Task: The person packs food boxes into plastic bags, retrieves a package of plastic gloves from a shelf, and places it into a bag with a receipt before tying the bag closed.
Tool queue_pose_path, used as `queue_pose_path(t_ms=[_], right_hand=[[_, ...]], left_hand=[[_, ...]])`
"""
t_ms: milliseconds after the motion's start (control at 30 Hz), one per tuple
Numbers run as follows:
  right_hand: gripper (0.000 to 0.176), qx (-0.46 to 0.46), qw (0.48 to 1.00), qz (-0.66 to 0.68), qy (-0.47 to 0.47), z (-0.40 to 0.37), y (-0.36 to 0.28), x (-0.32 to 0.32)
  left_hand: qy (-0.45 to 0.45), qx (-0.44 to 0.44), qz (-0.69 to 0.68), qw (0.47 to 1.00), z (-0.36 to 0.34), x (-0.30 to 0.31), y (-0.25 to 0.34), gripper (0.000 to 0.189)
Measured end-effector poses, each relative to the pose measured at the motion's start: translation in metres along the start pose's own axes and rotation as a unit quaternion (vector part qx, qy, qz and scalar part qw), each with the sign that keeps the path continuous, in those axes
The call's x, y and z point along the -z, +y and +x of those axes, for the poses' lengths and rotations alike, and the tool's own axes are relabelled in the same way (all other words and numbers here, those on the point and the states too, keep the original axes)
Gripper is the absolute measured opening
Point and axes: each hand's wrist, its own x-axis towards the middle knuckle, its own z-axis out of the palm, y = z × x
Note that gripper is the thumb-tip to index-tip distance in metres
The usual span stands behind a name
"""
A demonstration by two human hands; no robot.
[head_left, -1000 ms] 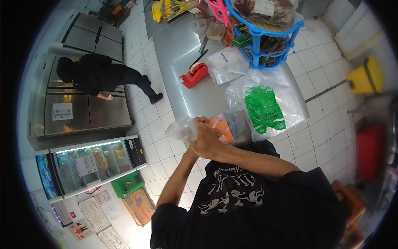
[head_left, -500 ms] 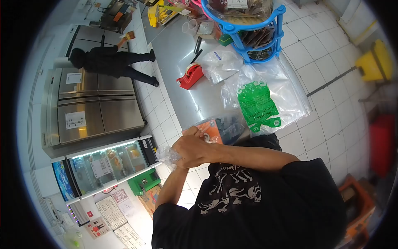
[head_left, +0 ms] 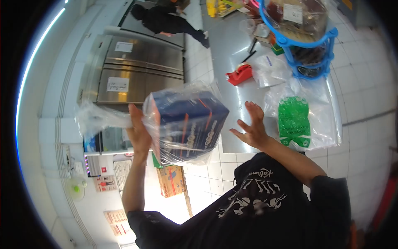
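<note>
A clear plastic bag (head_left: 99,118) with a dark blue and orange box (head_left: 190,124) inside is raised in front of me, left of the table. My left hand (head_left: 140,135) grips the bag at its gathered neck, beside the box's orange end. The loose top of the bag sticks out to the left past that hand; part of my grip is hidden. My right hand (head_left: 253,128) is apart from the bag, fingers spread with nothing in them, over the table's near edge. Close to it lies a plastic bag with a green print (head_left: 294,122).
On the steel table (head_left: 226,54) are a red tape dispenser (head_left: 239,74), a clear plastic pack (head_left: 271,70) and a blue tiered rack (head_left: 309,43) of bagged goods. Steel fridges (head_left: 145,56) stand to the left. Another person (head_left: 170,20) in dark clothes is beside them.
The bagged box has come up off the table's edge, leftward, in my left hand. My right hand has let go and moved right, opening. My view has shifted left; the other person has moved.
</note>
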Motion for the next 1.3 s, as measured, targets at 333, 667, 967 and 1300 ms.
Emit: queue_pose_path(t_ms=[333,667,967,1300], right_hand=[[0.085,0.077,0.929,0.362,0.003,0.096,-0.007,-0.066],[0.051,-0.566,-0.129,0.759,-0.295,-0.061,0.029,-0.030],[0.044,-0.789,0.450,0.382,-0.171,-0.039,0.011,-0.019],[0.059,-0.182,0.892,-0.193,-0.365,0.041,-0.031,-0.092]], left_hand=[[-0.022,0.277,-0.081,0.957,0.016,0.043,0.035,0.039],[-0.371,-0.160,0.259,0.878,-0.054,0.007,-0.018,0.020],[-0.354,0.054,0.164,0.919,-0.154,-0.142,-0.154,0.013],[-0.259,0.016,0.029,0.965,-0.162,-0.187,-0.151,0.015]])
